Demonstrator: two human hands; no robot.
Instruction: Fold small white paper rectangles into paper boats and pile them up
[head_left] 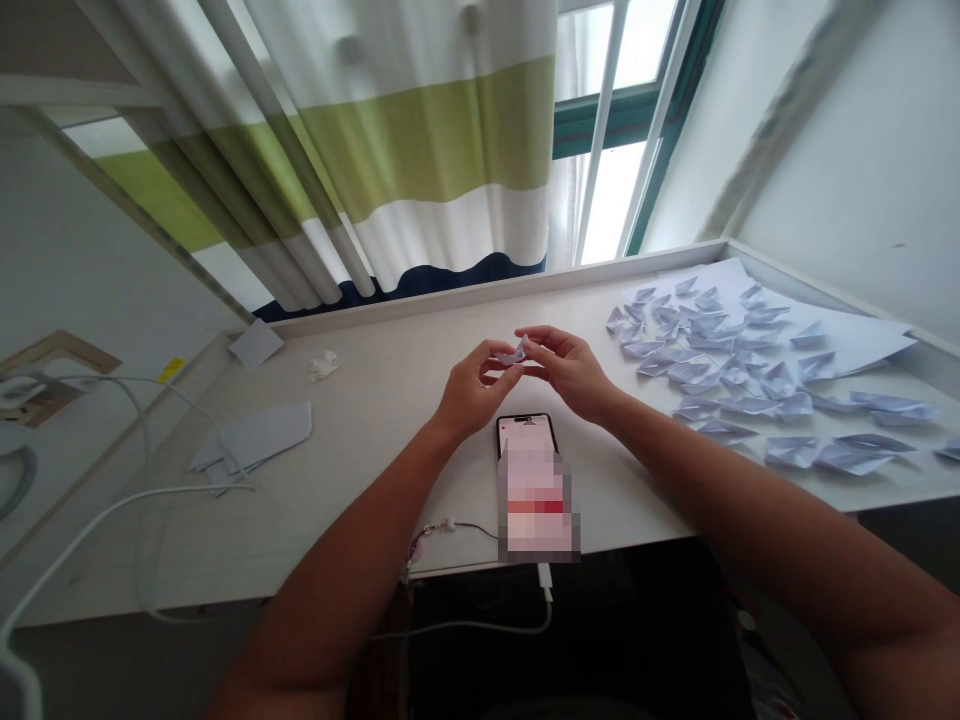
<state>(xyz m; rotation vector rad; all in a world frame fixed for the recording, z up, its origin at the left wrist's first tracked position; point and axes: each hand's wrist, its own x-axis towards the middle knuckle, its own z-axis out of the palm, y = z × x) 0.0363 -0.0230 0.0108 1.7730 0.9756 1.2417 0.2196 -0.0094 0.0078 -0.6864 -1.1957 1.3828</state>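
Between my two hands, above the middle of the white desk (390,400), is a small folded paper boat (514,355). My left hand (474,388) pinches its left side with thumb and fingers. On the other side, my right hand (568,368) grips the boat near its raised point. Fingers cover part of the paper. Just below the hands lies a phone (529,440) with a lit screen, partly blurred out. Many similar folded paper boats (776,380) are spread over the right side of the desk.
White paper sheets (862,325) lie under the boats at the back right. More paper pieces (259,437) and a crumpled scrap (324,366) lie on the left. A white cable (546,585) plugs into the phone; another cable (97,515) crosses the left. A curtain (420,140) hangs behind.
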